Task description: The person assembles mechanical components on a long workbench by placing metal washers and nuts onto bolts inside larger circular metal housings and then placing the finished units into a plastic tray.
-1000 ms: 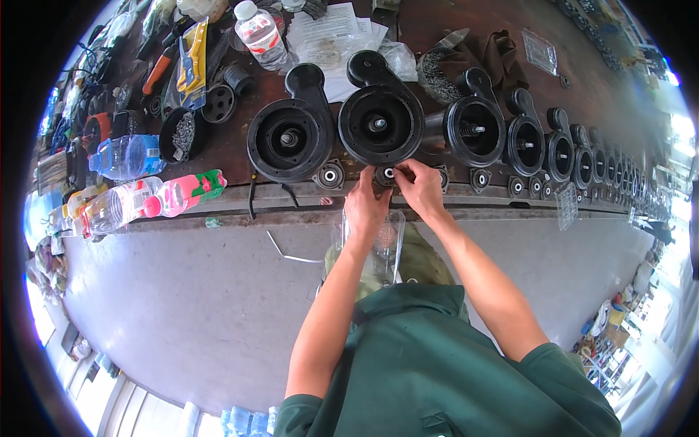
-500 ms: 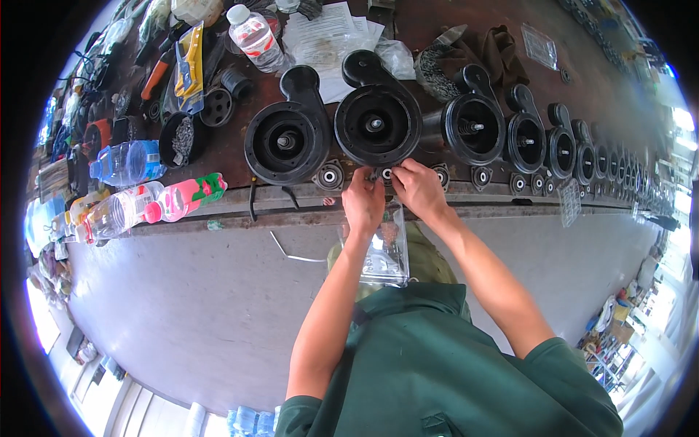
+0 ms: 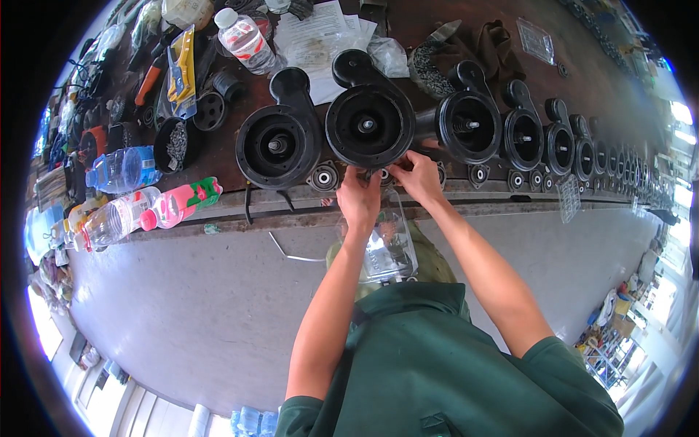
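Observation:
A flanged bearing point(image 3: 385, 175) shows between my hands at the bench's front edge, just below a round black pump-like housing point(image 3: 369, 125). My left hand point(image 3: 358, 198) is closed on the bearing's left side, its fingertips partly hidden under the housing rim. From the right, my right hand point(image 3: 420, 180) pinches the bearing's other side with thumb and forefinger. Another flanged bearing point(image 3: 323, 176) lies to the left, in front of a second black housing point(image 3: 279, 148). Under my hands, a clear plastic tray point(image 3: 389, 251) hangs below the edge.
A row of black housings point(image 3: 470, 125) with metal shafts runs off to the right, bearings point(image 3: 478, 175) in front. Bottles point(image 3: 182, 204), a cup of small metal parts point(image 3: 177, 143) and tools point(image 3: 182, 69) crowd the left. Papers point(image 3: 313, 40) and a dark cloth point(image 3: 501, 51) lie behind.
My view has shifted slightly, so the housings and bottles sit a little further left. My right hand has opened a small gap from the left hand, with more of the bearing showing between them.

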Available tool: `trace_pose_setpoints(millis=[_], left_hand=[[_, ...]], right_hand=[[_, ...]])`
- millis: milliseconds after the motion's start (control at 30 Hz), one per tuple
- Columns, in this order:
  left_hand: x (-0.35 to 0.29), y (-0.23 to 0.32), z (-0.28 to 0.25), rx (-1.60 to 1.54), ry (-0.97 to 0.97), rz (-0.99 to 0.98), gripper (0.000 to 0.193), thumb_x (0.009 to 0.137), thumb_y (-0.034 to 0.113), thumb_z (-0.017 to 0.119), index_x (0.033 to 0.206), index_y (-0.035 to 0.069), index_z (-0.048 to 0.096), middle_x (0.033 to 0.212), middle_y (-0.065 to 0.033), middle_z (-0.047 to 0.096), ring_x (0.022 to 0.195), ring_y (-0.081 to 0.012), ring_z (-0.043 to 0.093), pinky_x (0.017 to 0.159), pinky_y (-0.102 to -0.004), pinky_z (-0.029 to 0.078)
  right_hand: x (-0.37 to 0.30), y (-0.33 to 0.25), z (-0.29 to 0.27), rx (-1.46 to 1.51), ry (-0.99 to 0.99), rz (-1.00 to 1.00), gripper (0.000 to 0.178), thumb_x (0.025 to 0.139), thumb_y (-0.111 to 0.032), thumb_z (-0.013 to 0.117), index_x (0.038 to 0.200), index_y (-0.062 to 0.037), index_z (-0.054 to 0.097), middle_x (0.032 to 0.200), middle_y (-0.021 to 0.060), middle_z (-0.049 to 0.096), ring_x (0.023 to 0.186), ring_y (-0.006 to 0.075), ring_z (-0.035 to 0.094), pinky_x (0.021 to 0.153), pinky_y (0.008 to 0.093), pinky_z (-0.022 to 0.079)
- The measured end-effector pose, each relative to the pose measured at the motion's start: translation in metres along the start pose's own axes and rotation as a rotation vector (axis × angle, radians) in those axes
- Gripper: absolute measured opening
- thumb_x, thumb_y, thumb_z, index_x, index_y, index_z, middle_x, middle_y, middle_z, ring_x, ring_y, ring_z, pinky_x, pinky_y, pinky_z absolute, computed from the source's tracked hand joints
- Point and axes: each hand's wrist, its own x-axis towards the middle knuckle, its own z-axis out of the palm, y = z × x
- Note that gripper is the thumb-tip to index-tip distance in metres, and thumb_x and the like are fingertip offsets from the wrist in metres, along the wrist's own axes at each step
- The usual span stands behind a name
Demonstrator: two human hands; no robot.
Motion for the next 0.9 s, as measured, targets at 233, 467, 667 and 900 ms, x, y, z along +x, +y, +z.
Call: trace_pose_setpoints(millis=[233, 467, 667, 900], left_hand=[[0.004, -0.004, 0.004, -0.039, 0.007, -0.033, 0.032, 0.083, 0.023, 0.083, 0.100, 0.000, 0.071, 0.065, -0.0085, 0.066, 0.058, -0.0180, 0.062, 0.061, -0.0338, 0.050], [0.004, 0.000, 0.004, 0.011, 0.009, -0.019, 0.031, 0.083, 0.024, 0.083, 0.098, 0.000, 0.070, 0.066, -0.0097, 0.068, 0.060, -0.0192, 0.065, 0.061, -0.0339, 0.051], [0.004, -0.002, 0.003, 0.013, -0.018, -0.066, 0.030, 0.085, 0.026, 0.080, 0.101, 0.003, 0.070, 0.072, -0.0127, 0.072, 0.068, -0.0313, 0.071, 0.068, -0.0412, 0.053], [0.003, -0.002, 0.001, -0.016, -0.025, -0.013, 0.033, 0.084, 0.024, 0.082, 0.099, -0.001, 0.068, 0.066, -0.0090, 0.067, 0.058, -0.0185, 0.063, 0.060, -0.0332, 0.050]], right_hand=[[-0.004, -0.006, 0.002, -0.042, 0.024, -0.061, 0.024, 0.082, -0.019, 0.082, 0.093, 0.0006, 0.071, 0.083, 0.0161, 0.073, 0.076, 0.0324, 0.071, 0.071, 0.0394, 0.053], [-0.005, -0.003, 0.003, -0.052, 0.046, -0.103, 0.023, 0.087, -0.013, 0.080, 0.100, 0.0019, 0.069, 0.080, 0.0124, 0.073, 0.068, 0.0206, 0.068, 0.065, 0.0343, 0.052], [-0.006, -0.002, 0.004, -0.051, 0.057, -0.082, 0.022, 0.086, -0.011, 0.080, 0.097, 0.0032, 0.069, 0.077, 0.0110, 0.072, 0.064, 0.0171, 0.064, 0.063, 0.0335, 0.052], [-0.005, 0.004, 0.008, -0.008, 0.085, -0.099, 0.021, 0.086, -0.011, 0.081, 0.093, 0.0033, 0.068, 0.074, 0.0092, 0.070, 0.063, 0.0140, 0.063, 0.060, 0.0320, 0.050]])
